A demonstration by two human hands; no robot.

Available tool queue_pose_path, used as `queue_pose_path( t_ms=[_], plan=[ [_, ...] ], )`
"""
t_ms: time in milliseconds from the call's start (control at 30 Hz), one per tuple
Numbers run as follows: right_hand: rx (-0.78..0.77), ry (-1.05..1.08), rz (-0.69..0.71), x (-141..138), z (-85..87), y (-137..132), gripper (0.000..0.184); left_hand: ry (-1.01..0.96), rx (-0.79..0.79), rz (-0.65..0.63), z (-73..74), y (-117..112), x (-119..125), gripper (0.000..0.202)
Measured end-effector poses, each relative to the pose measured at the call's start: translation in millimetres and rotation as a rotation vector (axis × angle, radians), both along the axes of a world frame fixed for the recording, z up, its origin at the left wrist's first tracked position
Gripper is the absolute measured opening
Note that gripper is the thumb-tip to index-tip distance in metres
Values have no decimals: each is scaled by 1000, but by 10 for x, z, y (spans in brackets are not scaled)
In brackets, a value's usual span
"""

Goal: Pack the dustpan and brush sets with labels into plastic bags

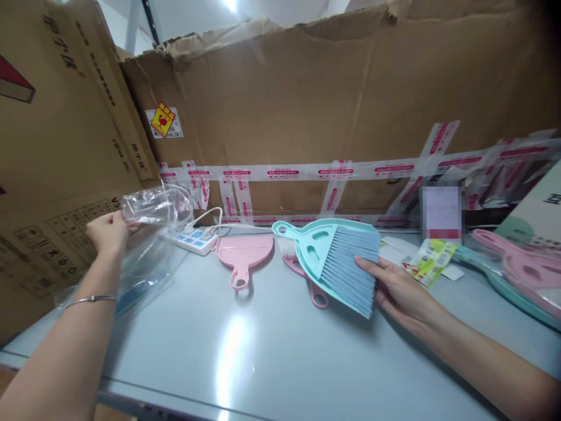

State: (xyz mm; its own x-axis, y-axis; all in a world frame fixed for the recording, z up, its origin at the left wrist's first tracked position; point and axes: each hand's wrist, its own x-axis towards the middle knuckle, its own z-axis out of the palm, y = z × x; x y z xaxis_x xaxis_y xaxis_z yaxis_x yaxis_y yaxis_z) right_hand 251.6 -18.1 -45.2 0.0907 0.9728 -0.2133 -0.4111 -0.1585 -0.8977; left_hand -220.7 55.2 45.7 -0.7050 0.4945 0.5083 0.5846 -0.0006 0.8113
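Note:
My right hand (397, 286) grips a teal brush (350, 263) nested in a teal dustpan (322, 225), its thumb over the blue-grey bristles. The pair is tilted above the table, handles pointing left. At the far left my left hand (109, 231) is closed on a crumpled clear plastic bag (153, 204). On the table a pink dustpan (245, 251) lies with its handle toward me. Beside it a pink brush (318, 292) with white bristles is partly hidden behind the teal set.
A white power strip (195, 240) with plugged cables sits by the back. Large cardboard boxes (284, 105) wall the rear and left. More plastic film (144, 275) lies left. At right are a pink dustpan set (526, 263), a teal handle (491, 275), a green-yellow packet (432, 260) and a blurred screen (442, 210).

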Motion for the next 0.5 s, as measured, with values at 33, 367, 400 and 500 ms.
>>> queue_pose_path(
  t_ms=[33, 367, 400, 500],
  plan=[
    [-21, 17, -23, -18, -2, 12, 20, 9, -52, -9, -39, -49, -62, 20],
    [-13, 117, 123, -220, 149, -69, 23, 219, -40, -956, -135, -431, 1508, 54],
    [-27, 111, 186, -249, 170, -93, 24, 47, -185, -1235, -183, -463, 1692, 60],
    [-78, 37, 413, -285, 213, -165, 26, -327, -125, -1558, -325, -562, 2005, 59]
  ],
)
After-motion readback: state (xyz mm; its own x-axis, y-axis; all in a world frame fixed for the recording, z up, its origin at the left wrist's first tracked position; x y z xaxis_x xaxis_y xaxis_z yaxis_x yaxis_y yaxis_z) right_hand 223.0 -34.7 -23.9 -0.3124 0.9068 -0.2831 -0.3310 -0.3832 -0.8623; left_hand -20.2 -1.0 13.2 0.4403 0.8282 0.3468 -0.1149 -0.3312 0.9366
